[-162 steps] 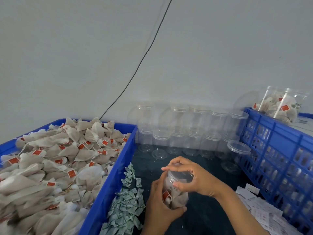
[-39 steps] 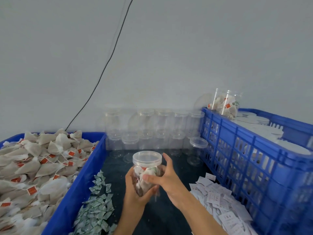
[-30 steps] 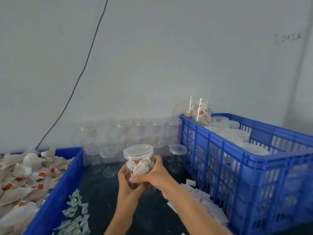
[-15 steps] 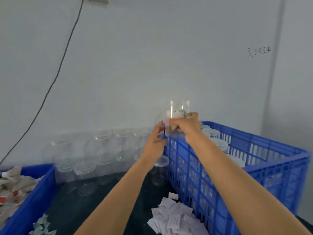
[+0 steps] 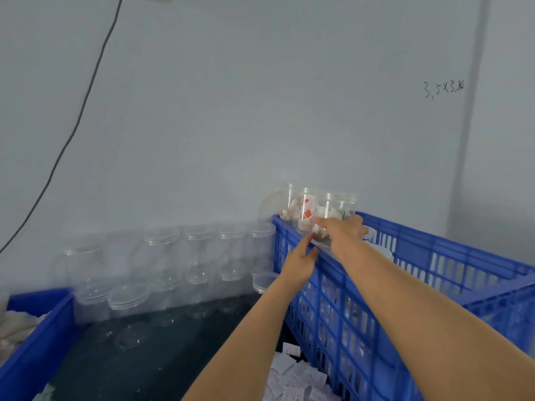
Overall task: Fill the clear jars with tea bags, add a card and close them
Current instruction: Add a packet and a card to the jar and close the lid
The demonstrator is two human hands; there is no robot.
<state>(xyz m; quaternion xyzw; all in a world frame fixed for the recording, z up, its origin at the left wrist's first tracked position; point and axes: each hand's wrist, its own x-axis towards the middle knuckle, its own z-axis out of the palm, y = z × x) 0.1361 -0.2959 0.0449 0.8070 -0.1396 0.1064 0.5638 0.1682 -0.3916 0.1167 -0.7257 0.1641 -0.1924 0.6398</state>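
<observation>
Both hands reach out to the far corner of the blue crate [image 5: 376, 308]. The right hand [image 5: 344, 231] has its fingers curled round a filled jar [image 5: 335, 215], a clear lidded jar with tea bags inside, holding it at the crate's rim next to other filled jars [image 5: 301, 211] that stand in that corner. The left hand [image 5: 301, 260] lies just below and beside it, fingers straight and loosely together, fingertips touching the crate's outer edge under the jar; it holds nothing.

Left of the crate, rows of empty clear jars [image 5: 173, 264] with lids stand stacked against the pale wall [image 5: 231, 111] on the dark desk [image 5: 130, 366]. A loose heap of white paper cards [image 5: 292, 377] lies on the desk at the foot of the crate, between the two forearms. At the far left edge sits a second blue crate [image 5: 34, 340] with a few tea bags [image 5: 14, 328] showing over its rim. A black cable [image 5: 78, 120] runs slantwise down the wall, and some handwritten figures [image 5: 444, 88] are marked on it at the upper right.
</observation>
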